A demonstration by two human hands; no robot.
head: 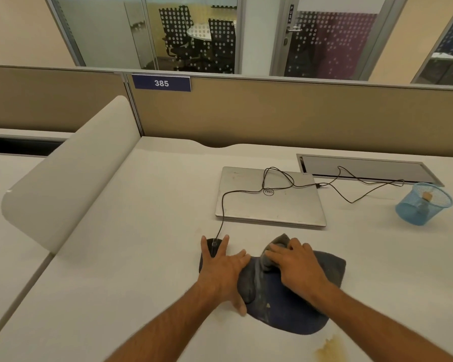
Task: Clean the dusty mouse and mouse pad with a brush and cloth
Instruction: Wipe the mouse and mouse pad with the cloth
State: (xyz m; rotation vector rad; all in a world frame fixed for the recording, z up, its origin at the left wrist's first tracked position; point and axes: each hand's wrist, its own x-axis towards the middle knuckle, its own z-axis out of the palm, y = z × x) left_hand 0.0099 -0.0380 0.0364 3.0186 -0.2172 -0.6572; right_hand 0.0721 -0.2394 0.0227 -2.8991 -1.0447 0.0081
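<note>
Fingers of the left hand [221,267] lay spread, pinning the mouse pad [285,307] beside the mouse [213,246]; the right hand [296,265] pressed the soft, limp cloth [327,265], seemingly bunched under the fingertips.

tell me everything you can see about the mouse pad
The mouse pad is a dark blue, fabric-looking mat with a rounded near edge, lying flat on the white desk in front of the closed laptop. Pale dusty streaks mark its middle. The left hand rests flat on its left part beside the black mouse. The right hand presses a grey cloth onto its far right part.
</note>
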